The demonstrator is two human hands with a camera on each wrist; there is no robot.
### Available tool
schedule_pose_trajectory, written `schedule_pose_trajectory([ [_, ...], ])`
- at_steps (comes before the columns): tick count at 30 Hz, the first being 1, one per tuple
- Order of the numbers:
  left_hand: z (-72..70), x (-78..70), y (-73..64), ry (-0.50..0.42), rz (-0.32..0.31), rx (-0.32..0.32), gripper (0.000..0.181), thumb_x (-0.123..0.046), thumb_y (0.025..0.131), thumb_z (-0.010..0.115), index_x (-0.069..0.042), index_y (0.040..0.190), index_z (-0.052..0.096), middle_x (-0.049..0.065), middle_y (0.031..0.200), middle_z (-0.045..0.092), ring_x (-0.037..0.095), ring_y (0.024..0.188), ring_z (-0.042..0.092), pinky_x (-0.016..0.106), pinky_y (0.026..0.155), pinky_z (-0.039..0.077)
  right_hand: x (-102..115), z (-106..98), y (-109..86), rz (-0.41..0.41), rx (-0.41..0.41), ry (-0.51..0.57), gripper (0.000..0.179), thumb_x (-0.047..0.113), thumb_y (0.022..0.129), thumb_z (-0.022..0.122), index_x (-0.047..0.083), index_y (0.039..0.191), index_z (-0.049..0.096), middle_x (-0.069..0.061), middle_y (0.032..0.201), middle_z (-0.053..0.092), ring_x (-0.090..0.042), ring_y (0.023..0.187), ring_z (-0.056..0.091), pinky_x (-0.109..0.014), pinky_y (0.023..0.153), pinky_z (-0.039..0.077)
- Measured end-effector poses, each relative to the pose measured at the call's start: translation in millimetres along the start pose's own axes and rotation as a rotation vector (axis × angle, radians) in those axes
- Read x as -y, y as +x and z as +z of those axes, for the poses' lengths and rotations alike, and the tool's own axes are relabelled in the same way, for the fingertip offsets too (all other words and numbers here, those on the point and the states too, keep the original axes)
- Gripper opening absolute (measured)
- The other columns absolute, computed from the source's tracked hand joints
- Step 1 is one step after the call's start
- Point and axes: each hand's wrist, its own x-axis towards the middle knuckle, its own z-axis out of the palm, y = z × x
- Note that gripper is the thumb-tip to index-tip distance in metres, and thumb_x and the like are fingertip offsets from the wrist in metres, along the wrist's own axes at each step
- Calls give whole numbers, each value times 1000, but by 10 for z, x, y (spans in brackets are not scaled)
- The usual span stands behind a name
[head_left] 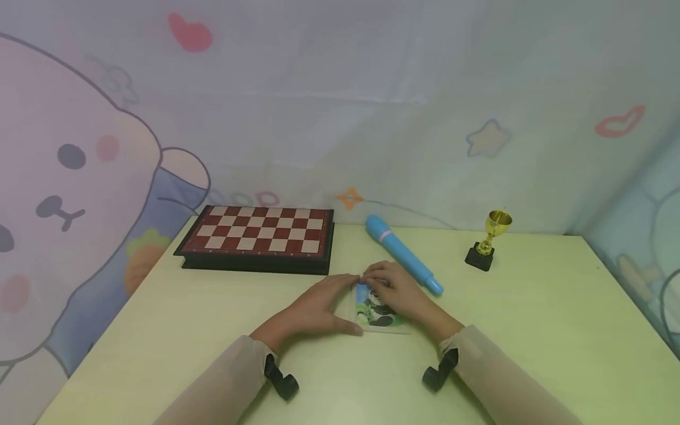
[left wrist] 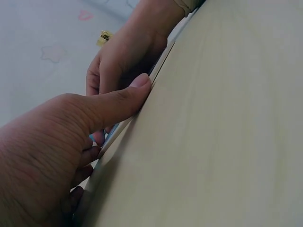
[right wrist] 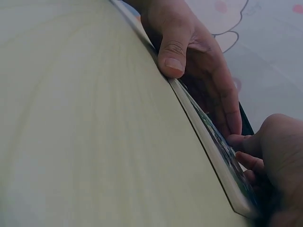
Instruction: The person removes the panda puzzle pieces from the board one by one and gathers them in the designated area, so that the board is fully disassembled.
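A small flat board with a panda picture lies on the table between the two hands. My left hand holds its left side, the thumb at the near edge and the fingers reaching to the far left corner. My right hand lies over the far right part, fingers bent and tips at the far edge beside the left fingertips. Something small and blue shows there; whether the right fingers pinch it is hidden. In the right wrist view, the board's pale edge runs under the left thumb.
A red-and-white chessboard box stands at the back left. Beyond my right hand lies a blue marker-shaped tube. To its right is a gold trophy cup on a black base. A printed cloth hangs behind the table.
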Motion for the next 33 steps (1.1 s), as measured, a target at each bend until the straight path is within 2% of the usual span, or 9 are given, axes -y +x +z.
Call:
schedule_pose_trajectory([
  [5,14,-22,-4,4,-5,-10,105,-70,72,78,-20,155,39,-5,154,42,16,145,33,42,117,31,12,-9,-4,35,-1,100,18,9,101,60,9,108,76,-1,114,71,-21,113,62,-44,99,49],
  [8,14,-29,3,13,-1,-17,105,-71,72,78,-20,155,38,-5,155,42,16,146,32,43,117,31,31,-28,-10,46,-5,137,15,12,100,63,12,108,76,3,111,73,-18,109,64,-42,96,51],
  [12,5,-25,10,22,13,-19,103,-72,73,76,-21,155,39,-4,155,41,17,146,31,45,117,32,44,-36,-43,61,-16,86,10,19,94,73,20,104,76,9,106,70,-14,102,62,-39,90,52],
  [14,3,-19,6,24,21,-15,102,-72,74,76,-22,154,40,-5,156,40,17,147,31,46,116,32,47,-28,-66,51,-17,64,14,21,92,76,22,106,74,9,106,68,-13,100,61,-37,88,53],
  [20,20,18,-34,44,27,22,99,-75,78,69,-23,156,38,-5,160,35,19,149,27,49,117,30,48,3,-134,-38,11,52,26,21,93,75,19,118,68,8,105,69,-8,93,67,-31,82,57],
  [24,22,36,-52,51,19,34,98,-75,80,66,-21,157,37,-4,161,33,18,149,26,47,118,28,48,13,-159,-67,-14,-2,19,23,95,72,21,114,71,11,106,70,-6,94,66,-29,83,56],
  [29,11,36,-86,61,16,37,98,-74,81,66,-19,157,37,-4,161,32,19,149,26,48,118,28,93,-10,-200,-12,-48,23,17,29,97,69,23,112,72,14,104,72,-6,94,67,-32,81,57],
  [33,-1,31,-161,66,10,27,100,-75,79,67,-19,157,38,-5,161,33,19,149,27,47,118,29,132,-123,-339,53,-104,30,19,33,98,68,25,114,73,15,104,72,-6,96,68,-34,82,57],
])
